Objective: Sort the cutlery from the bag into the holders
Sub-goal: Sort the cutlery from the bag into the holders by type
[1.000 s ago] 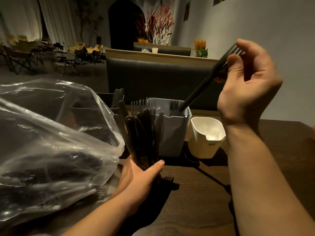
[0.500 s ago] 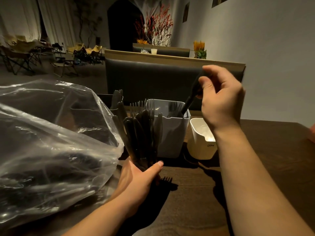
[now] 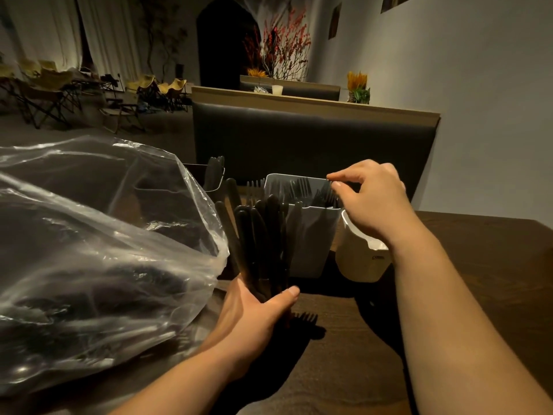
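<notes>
Cutlery is being gripped upright in the left hand beside the bag, ready for sorting, as the right hand is holding narrowed fingertips over a fork in the grey holder; whether they are pinching it is unclear.

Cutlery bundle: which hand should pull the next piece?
Right, probably. The left hand grips the bundle upright, so it is occupied; the right hand hovers at the grey holder, beside the bundle's tops.
</notes>
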Tool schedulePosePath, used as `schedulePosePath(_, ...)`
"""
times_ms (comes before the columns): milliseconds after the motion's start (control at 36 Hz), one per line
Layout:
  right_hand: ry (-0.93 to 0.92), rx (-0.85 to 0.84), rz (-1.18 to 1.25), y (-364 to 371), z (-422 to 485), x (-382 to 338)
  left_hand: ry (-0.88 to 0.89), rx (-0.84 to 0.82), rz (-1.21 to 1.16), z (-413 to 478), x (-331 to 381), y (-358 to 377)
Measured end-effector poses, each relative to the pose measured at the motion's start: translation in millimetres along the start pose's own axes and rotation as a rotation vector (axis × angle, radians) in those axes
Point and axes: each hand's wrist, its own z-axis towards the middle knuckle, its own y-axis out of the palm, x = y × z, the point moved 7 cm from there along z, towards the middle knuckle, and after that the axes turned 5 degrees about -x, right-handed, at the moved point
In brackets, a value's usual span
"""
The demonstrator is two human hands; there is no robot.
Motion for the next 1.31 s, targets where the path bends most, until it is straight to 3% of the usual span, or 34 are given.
schedulePosePath(83,-0.058,0.011,0.031,-12.1,-5.2,-13.3,-0.024,-0.067,0.020,-3.2,4.6,2.7)
schedulePosePath(167,-0.153,0.069,0.310,-32.3,-15.9,-38.3,0.031,-0.136,0.036,-4.3,10.6,4.9)
schedulePosePath(250,-0.155,-0.221,0.623,-28.9,-25.1,-57.5,0.036,-0.202,0.019,-5.8,11.2,7.9)
schedulePosePath(333,-0.135,-0.443,0.716,-19.6,-34.9,-64.9,0.054,-0.251,0.032,-6.9,12.4,10.2)
schedulePosePath(750,-0.135,-0.297,0.707,-24.0,-35.9,-65.7,0.139,-0.282,0.089,-8.2,18.4,12.9)
schedulePosePath(1000,0.002,-0.108,0.849,-32.5,-26.0,-36.0,0.063,-0.141,0.005,-3.0,10.4,5.6)
schedulePosePath(1167,0.056,-0.192,0.883,-23.6,-25.3,-32.5,0.062,-0.130,0.049,-5.9,13.8,7.6)
schedulePosePath(1306,0.054,-0.182,0.867,-21.1,-25.2,-37.3,-0.023,-0.045,-0.056,-6.3,10.1,6.6)
